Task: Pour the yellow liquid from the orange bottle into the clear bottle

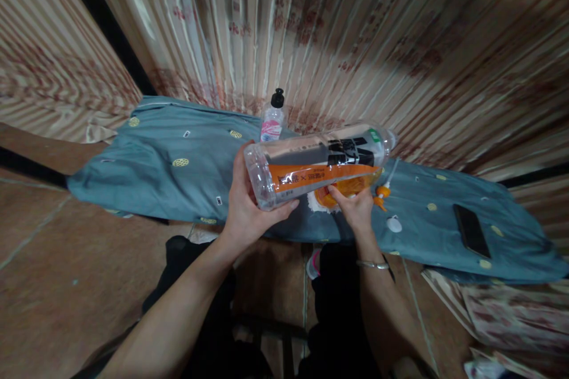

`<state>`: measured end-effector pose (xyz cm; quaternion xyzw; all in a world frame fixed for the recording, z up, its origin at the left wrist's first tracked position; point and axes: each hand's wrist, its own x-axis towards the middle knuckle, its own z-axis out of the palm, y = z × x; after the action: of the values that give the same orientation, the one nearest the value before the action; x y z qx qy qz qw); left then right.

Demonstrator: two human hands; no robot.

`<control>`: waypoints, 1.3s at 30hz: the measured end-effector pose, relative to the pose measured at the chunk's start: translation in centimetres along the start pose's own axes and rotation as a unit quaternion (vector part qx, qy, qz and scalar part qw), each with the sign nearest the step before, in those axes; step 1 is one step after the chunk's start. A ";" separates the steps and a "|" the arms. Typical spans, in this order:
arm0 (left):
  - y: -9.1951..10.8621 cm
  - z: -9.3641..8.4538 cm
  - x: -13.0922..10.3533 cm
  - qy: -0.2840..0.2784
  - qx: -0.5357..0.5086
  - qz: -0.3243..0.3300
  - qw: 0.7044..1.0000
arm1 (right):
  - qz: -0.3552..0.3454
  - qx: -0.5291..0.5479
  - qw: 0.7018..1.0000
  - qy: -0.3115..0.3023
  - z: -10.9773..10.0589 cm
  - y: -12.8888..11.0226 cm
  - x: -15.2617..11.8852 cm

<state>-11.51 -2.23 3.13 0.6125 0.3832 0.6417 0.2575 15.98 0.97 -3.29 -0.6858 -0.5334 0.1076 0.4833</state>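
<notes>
A large clear plastic bottle (306, 160) with an orange and black label lies sideways in the air above the cloth-covered surface. My left hand (249, 207) is wrapped round its base end at the left. Toward the neck end, my right hand (355, 204) grips the bottle's lower side, its thumb on the front. Just below the bottle, something orange with a white edge (323, 200) partly shows; the bottle and my right hand hide the rest. Behind the big bottle stands a small clear bottle (272, 121) with a black cap and pink label.
A teal patterned cloth (178, 163) covers the long narrow surface. On its right lie an orange nozzle (381, 192) with a pale tube, a white round piece (394, 224) and a black phone (471, 231). A striped curtain (275, 29) hangs behind.
</notes>
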 end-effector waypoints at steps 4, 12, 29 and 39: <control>0.1 0.0 0.1 -0.002 0.000 0.001 1.000 | -0.009 0.003 1.000 -0.004 0.0 -0.1 0.0; 0.2 0.0 0.0 0.001 0.002 -0.008 1.000 | 0.015 0.011 1.000 -0.005 -0.1 -0.4 0.1; 0.0 -0.1 0.0 -0.008 0.021 0.012 1.000 | 0.013 0.022 1.000 -0.011 -0.2 -0.9 0.1; -0.1 -0.1 0.0 -0.006 0.006 0.007 1.000 | 0.013 0.003 1.000 -0.005 -0.2 -0.6 0.1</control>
<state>-11.60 -2.23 3.06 0.6207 0.3817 0.6370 0.2518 15.74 0.90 -2.71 -0.6905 -0.5267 0.1190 0.4813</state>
